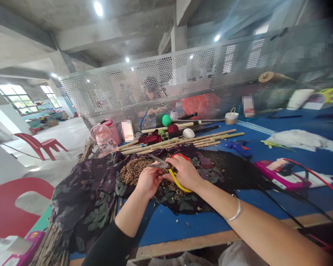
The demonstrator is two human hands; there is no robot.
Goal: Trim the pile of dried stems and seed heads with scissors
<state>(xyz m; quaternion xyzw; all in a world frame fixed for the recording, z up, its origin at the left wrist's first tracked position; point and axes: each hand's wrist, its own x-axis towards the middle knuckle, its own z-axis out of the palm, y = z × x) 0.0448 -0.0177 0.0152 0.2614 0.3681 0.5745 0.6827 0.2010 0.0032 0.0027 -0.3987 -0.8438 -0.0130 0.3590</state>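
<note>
My right hand [187, 173] is wrapped around scissors [178, 182] with a yellow and a red handle loop, their metal blades pointing left. Close by, just below the blades, my left hand [148, 181] is closed in a pinch. Whatever lies between its fingertips is too small to make out. Both hands are over a heap of brown dried plant bits [131, 170]. That heap rests on a dark floral cloth [91, 195], spread over the blue table [166, 229].
Bamboo sticks [222, 135], a green ball [167, 119] and a white ball [188, 133] lie behind the heap. A blue glue gun [240, 149] and a magenta power strip [274, 177] with cables are on the right. Behind a perforated metal screen [111, 88] sits another person.
</note>
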